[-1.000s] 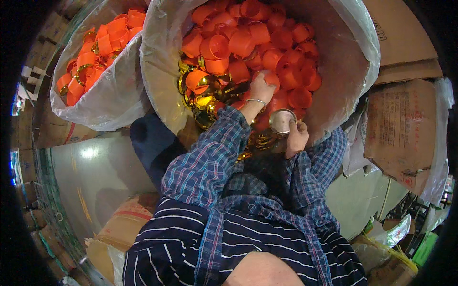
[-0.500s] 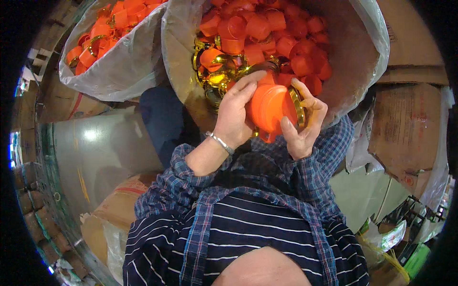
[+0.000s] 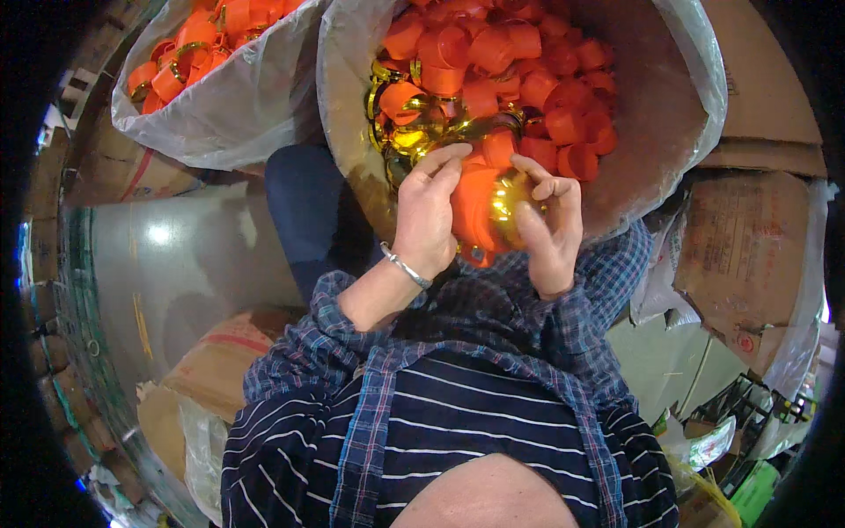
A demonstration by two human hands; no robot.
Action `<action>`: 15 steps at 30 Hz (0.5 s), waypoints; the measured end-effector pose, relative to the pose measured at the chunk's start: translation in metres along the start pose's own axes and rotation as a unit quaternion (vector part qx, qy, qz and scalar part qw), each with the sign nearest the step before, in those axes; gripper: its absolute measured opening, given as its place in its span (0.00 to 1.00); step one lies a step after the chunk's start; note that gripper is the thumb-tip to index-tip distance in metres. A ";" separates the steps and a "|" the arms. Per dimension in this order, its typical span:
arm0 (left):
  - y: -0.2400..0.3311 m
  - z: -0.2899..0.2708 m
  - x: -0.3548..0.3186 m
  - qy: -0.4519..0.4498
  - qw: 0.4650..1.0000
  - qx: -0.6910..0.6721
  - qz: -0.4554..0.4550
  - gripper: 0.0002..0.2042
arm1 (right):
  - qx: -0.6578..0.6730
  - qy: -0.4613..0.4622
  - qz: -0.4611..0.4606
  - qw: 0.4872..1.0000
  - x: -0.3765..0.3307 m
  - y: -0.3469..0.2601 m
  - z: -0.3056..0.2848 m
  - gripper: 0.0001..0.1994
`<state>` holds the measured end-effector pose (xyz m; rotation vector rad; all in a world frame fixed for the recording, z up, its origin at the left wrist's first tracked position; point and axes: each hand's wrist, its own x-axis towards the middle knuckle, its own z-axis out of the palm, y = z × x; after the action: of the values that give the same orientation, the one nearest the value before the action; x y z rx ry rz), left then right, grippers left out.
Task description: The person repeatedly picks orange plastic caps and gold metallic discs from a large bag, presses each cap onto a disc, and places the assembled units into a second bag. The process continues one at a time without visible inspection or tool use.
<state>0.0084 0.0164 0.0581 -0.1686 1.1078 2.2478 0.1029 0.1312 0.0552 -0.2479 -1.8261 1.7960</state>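
Here's my left hand (image 3: pixel 424 220), its grip wrapped round a rounded orange plastic cup (image 3: pixel 471 207), and my right hand (image 3: pixel 554 233) has fingers and thumb pinching a shiny gold disc (image 3: pixel 508 209) against the cup's right side! Both sit at the near side of a wide translucent plastic bag (image 3: pixel 664 123), heaped with orange cups (image 3: pixel 493 48) and gold rings (image 3: pixel 414 136). Up left, another translucent bag (image 3: pixel 220 123) holds more!

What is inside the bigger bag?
The bigger bag holds orange cups and, toward its left, shiny gold pieces. The left hand and right hand hide part of its near side; whatever lies beneath the top layer is covered.
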 end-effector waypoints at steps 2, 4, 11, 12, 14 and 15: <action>-0.001 -0.001 0.001 0.006 1.000 -0.007 0.007 0.12 | -0.188 -0.008 -0.090 0.978 -0.005 0.003 0.006 0.22; -0.002 0.000 0.001 -0.004 1.000 -0.009 0.023 0.12 | -0.228 -0.005 -0.103 0.968 -0.004 0.008 0.008 0.29; 0.001 0.005 -0.003 0.018 0.998 -0.027 0.047 0.11 | -0.300 -0.017 -0.151 0.942 -0.008 0.011 0.006 0.35; 0.001 0.006 -0.004 0.020 0.998 -0.019 0.052 0.11 | -0.282 -0.007 -0.149 0.948 -0.009 0.013 0.008 0.35; 0.002 0.008 -0.006 0.028 0.998 -0.003 0.062 0.11 | -0.242 0.011 -0.144 0.960 -0.013 0.017 0.013 0.35; 0.002 0.009 -0.008 0.022 0.997 0.004 0.071 0.11 | -0.240 0.010 -0.146 0.960 -0.014 0.019 0.015 0.36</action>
<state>0.0146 0.0185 0.0677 -0.1413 1.1848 2.3741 0.1022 0.1127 0.0335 -0.1633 -2.1366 1.1328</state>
